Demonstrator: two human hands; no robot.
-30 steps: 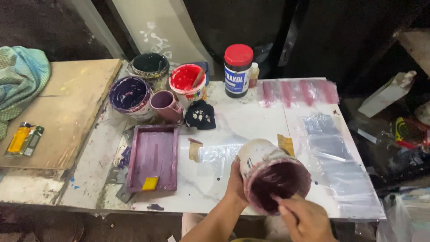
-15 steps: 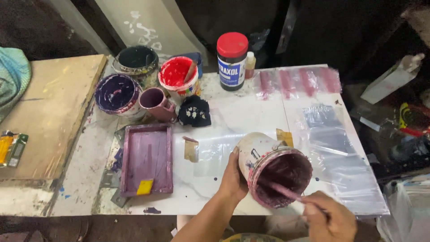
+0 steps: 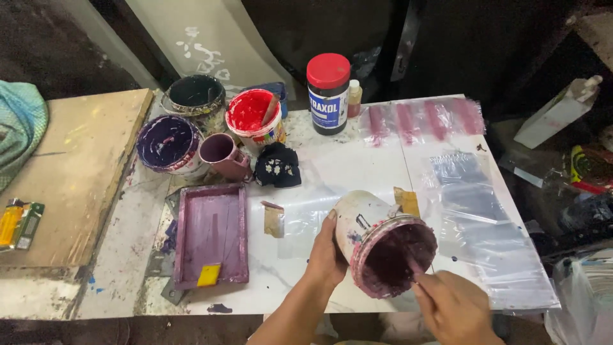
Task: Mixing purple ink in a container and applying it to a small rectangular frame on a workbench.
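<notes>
Packages and labels noted as follows. At 12 o'clock on the table (image 3: 357,166) stands an upright dark jar (image 3: 328,93), cylindrical, with a red lid and a blue-and-white label around its body. Just beside it, at its 3 o'clock, a small bottle (image 3: 354,98) with a pale cap and reddish base. At 3 o'clock, off the table edge, a white dispenser bottle (image 3: 557,114) stands tilted. At 9 o'clock, on the wooden board (image 3: 76,172), a small flat packet (image 3: 19,223) lies, yellow and green. No screens or signs are seen.
</notes>
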